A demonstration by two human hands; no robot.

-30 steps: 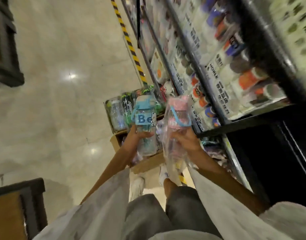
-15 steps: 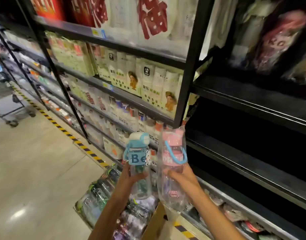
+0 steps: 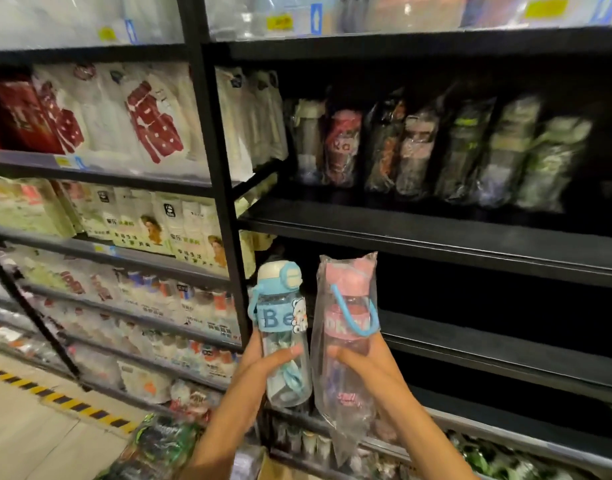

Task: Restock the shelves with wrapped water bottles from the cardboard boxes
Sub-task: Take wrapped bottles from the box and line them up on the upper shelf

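Blue-capped bottle (image 3: 284,336) and pink wrapped bottle (image 3: 346,336), each upright.

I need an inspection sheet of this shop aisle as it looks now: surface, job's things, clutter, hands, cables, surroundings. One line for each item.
Surface: dark shelf in the right bay, its front strip bare; the shelves below it look dark and bare.
Job's things: blue bottle and pink bottle, both upright in clear wrap, side by side in front of the right bay; wrapped bottles already stand in a row on the shelf above.
Clutter: more wrapped bottles low by the floor.
Hands: left hand holds the blue bottle; right hand holds the pink bottle.
Cables: nothing seen.
Surroundings: left bay full of packaged goods; striped floor tape.
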